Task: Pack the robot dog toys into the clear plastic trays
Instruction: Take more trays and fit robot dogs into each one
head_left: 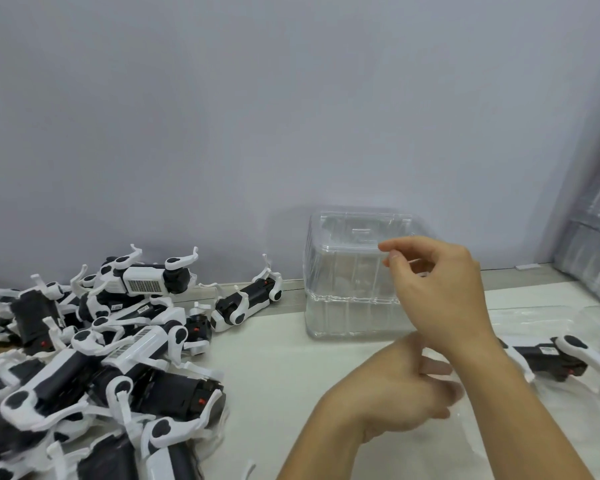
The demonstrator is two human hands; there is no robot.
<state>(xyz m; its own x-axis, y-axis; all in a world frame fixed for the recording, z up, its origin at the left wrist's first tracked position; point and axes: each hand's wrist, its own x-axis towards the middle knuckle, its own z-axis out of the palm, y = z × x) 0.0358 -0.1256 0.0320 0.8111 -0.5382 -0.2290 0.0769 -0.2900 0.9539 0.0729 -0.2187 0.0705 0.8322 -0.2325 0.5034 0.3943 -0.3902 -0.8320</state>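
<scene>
Bare table (278, 386) is lying open between the black-and-white dog pile (94, 368) and both hands, right (440, 292) pinching loosely, empty, left (406, 386) blurred, grip unclear.

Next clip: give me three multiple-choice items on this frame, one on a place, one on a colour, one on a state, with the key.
1. Where does the toy pile lie?
A. left of the clear box
B. inside the box
C. right of the box

2. What colours are the toys?
A. red and yellow
B. black and white
C. all blue

3. What is the right hand doing?
A. gripping a toy
B. lying flat on the table
C. raised before the box, fingers pinched

Key: 1 A, the pile fills the left side. 2 B, white legs on black bodies. 3 C, it is held up before the box, thumb and forefinger nearly together, no toy in it.
</scene>
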